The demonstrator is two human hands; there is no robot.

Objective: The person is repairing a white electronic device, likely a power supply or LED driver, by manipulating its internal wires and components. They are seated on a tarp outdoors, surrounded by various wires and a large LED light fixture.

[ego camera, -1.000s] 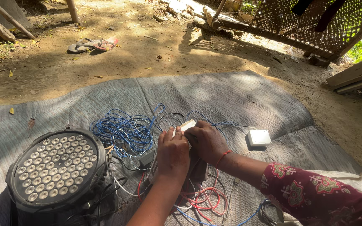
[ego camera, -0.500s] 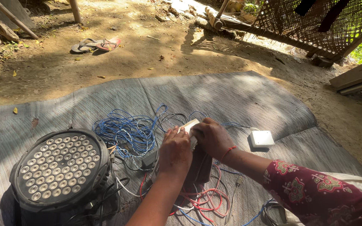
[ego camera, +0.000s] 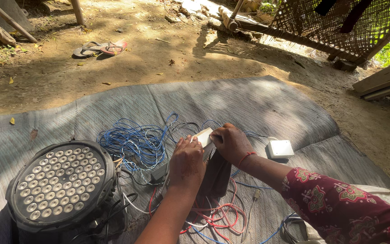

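— What is being held?
— A small pale card (ego camera: 203,136), flat, tilted, pinched at both ends, and a dark box (ego camera: 216,174) standing just beneath it.
— Where?
— On the grey mat (ego camera: 258,104), among blue wires (ego camera: 134,142) and red wires (ego camera: 217,214).

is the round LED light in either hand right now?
No: the round LED light sits on the mat off to the side, while the left hand and right hand hold a small white piece.
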